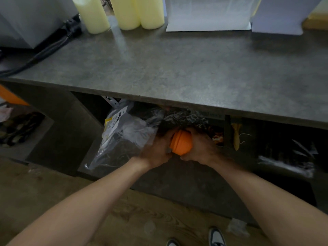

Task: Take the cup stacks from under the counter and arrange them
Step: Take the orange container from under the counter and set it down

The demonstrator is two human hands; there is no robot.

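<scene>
A single head-worn wide-angle camera looks forward and steeply down from above the grey mottled stone-look bench [177, 68], close over its front edge, taking in the dark open shelf [186, 174] beneath and the wood-grain floor [142, 213] at the wearer's feet.

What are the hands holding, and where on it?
Both hands, left hand and right hand, clasp an orange cup stack by its sides at the near end.

Both hands, left [156, 153] and right [200, 148], grip an orange cup stack [182, 142] under the counter [177, 68], beside a plastic bag [124, 132].
</scene>
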